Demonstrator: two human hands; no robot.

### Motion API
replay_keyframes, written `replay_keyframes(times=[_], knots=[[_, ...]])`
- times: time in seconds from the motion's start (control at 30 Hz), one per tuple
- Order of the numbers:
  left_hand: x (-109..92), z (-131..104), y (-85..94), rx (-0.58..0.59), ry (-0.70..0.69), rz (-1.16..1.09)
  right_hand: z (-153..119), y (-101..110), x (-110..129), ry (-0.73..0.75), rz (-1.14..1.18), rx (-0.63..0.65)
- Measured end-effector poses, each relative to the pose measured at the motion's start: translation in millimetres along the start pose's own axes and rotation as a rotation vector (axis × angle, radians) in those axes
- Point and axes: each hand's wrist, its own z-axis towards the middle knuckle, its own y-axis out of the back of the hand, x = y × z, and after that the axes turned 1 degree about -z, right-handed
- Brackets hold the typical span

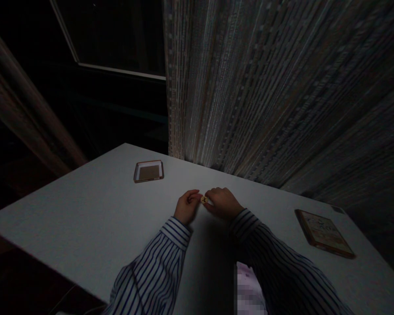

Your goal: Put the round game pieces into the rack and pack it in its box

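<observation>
A small round wooden xiangqi piece point(204, 199) with a dark character on its face is held above or on the white table, between my two hands. My right hand point(223, 203) pinches it from the right with thumb and forefinger, the other fingers curled. From the left, my left hand point(186, 207) meets the piece's edge with its fingertips, its fingers bent. Whether the piece touches the tabletop, I cannot tell.
The white table point(95, 210) fills the lower view. Toward its far left side lies a shallow open tray point(149, 173) with a brown bottom. A flat brown-edged box point(325, 232) with a patterned top lies at right. A striped curtain point(236, 87) hangs along the back edge.
</observation>
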Motion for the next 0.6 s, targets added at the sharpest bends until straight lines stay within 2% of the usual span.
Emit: replay_keyframes(times=[0.1, 0.27, 0.6], knots=[[-3, -2, -2.6, 0.014, 0.061, -0.082, -6, 1, -1, -0.007, 0.006, -0.023], [-6, -7, -6.5, 0.051, 0.092, -0.088, -16, 0, -4, -0.019, 0.040, -0.048], [-17, -18, -16.7, 0.177, 0.194, -0.230, -39, -2, -13, -0.023, 0.199, -0.142]])
